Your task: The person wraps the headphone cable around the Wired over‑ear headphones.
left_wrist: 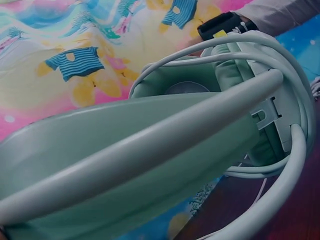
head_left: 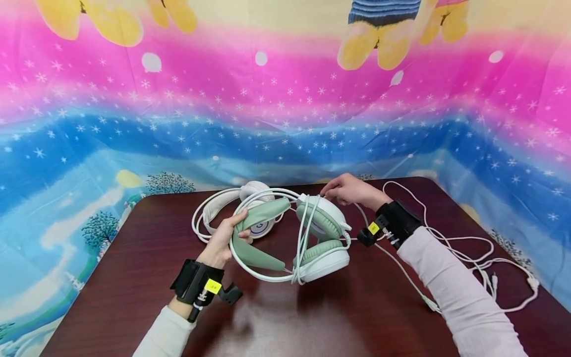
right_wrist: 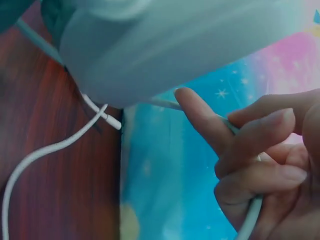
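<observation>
White and pale green headphones [head_left: 263, 259] are held up over the table, ear cups pointing right. My left hand [head_left: 219, 243] grips them by the headband at the left side. White cable is wound in several turns around the headband and ear cups. Beside the upper ear cup, my right hand [head_left: 350, 191] holds a stretch of cable [right_wrist: 251, 216], which runs between its curled fingers in the right wrist view. The left wrist view shows the headband [left_wrist: 150, 145] up close, with the left hand almost wholly out of sight.
Behind the held pair lies a second, white set of headphones [head_left: 219, 204], partly covered by it. Loose white cables [head_left: 479, 265] with plugs spread over the right side of the dark red table [head_left: 134, 277]. A colourful printed cloth [head_left: 285, 124] surrounds the table's back and sides.
</observation>
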A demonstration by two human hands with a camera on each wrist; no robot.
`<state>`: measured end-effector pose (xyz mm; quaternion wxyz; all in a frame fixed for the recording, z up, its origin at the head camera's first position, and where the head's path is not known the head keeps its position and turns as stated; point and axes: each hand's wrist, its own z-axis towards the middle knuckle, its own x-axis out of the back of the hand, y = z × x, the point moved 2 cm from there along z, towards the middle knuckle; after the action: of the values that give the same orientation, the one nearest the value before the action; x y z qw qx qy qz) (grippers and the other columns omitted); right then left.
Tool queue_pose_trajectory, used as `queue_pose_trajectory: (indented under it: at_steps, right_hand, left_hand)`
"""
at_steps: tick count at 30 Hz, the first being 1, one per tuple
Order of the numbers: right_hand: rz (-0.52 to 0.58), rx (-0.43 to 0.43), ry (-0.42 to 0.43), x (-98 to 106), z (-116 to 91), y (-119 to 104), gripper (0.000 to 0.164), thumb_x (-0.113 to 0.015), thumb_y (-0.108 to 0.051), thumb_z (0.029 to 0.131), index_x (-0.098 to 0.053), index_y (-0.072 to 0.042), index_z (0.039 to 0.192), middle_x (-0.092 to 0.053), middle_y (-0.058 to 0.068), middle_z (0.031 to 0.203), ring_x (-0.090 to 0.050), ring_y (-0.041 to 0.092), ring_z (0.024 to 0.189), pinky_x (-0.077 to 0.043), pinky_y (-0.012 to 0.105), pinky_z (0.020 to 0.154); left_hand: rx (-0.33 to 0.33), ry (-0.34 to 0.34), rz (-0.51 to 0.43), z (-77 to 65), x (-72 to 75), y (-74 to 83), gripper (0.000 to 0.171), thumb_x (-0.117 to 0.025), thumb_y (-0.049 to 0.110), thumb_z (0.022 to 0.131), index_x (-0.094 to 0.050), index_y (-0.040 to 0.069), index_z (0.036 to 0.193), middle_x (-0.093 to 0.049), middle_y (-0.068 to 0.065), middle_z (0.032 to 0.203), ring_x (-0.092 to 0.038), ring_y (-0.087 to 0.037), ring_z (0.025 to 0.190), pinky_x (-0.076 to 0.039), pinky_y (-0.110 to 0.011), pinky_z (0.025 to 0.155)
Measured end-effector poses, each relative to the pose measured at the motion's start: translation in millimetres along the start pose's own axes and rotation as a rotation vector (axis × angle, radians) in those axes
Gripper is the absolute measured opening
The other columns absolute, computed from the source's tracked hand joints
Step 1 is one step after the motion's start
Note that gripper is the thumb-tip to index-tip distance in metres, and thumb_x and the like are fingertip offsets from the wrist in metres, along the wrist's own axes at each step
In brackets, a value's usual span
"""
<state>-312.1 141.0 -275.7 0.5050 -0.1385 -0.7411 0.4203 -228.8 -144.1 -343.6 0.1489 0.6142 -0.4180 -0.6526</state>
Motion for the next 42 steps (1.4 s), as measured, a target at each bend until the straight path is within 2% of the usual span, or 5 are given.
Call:
queue_pose_trajectory:
  at_steps: [7,22,30,35,42]
  right_hand:
    - [-0.27,0.03,0.1,-2.7,-1.4,-15.7,0.016,-0.058,-0.003,0.091,-0.071,0.006,0.096,-0.067,0.009,0.076,-0.054,0.011,0.058,-0.041,0.023,0.056]
    - [-0.532,0.059,0.031,0.3,-11.1,-35.5,0.011,-0.068,0.002,0.079,-0.075,0.0,0.087,-0.069,0.005,0.074,-0.062,0.017,0.065,-0.049,0.03,0.065]
    - [-0.646,0.002,0.089,0.9,-13.3,-36.6,0.033,-0.076,-0.018,0.08,-0.057,-0.013,0.054,-0.042,-0.007,0.047,-0.038,0.009,0.045,-0.028,0.023,0.049]
    - [-0.555,-0.028,0.081,1.4,-12.8,-32.7,0.05,-0.073,-0.023,0.083,-0.036,-0.018,0.049,-0.024,-0.008,0.05,-0.019,0.006,0.047,-0.022,0.023,0.05]
    - [-0.11,-0.124,-0.055,4.8,-11.4,-30.6,0.041,-0.052,-0.021,0.097,-0.043,-0.012,0.059,-0.028,-0.003,0.054,-0.023,0.008,0.047,-0.024,0.023,0.049]
  left_hand:
    - [0.005,-0.007,0.048,0.1,-1.1,-1.2,0.031,-0.033,0.02,0.106,-0.059,0.008,0.095,-0.047,-0.003,0.078,-0.033,-0.006,0.046,-0.033,-0.019,0.048]
    - [0.002,0.0,0.125,0.5,-2.6,-1.0,0.028,-0.033,0.02,0.106,-0.057,0.009,0.093,-0.048,-0.001,0.076,-0.035,-0.005,0.046,-0.032,-0.019,0.051]
    - [-0.001,-0.007,0.145,0.0,-0.6,-1.7,0.028,-0.033,0.02,0.106,-0.056,0.01,0.093,-0.046,0.0,0.075,-0.034,-0.006,0.046,-0.032,-0.02,0.051]
    - [-0.013,0.002,0.159,-0.6,-0.8,-0.5,0.027,-0.034,0.02,0.106,-0.056,0.01,0.095,-0.047,-0.001,0.076,-0.035,-0.005,0.046,-0.033,-0.02,0.052]
    - [-0.026,0.052,0.168,-0.1,-1.5,0.3,0.025,-0.037,0.021,0.105,-0.056,0.009,0.095,-0.044,-0.002,0.077,-0.035,-0.005,0.046,-0.034,-0.019,0.051]
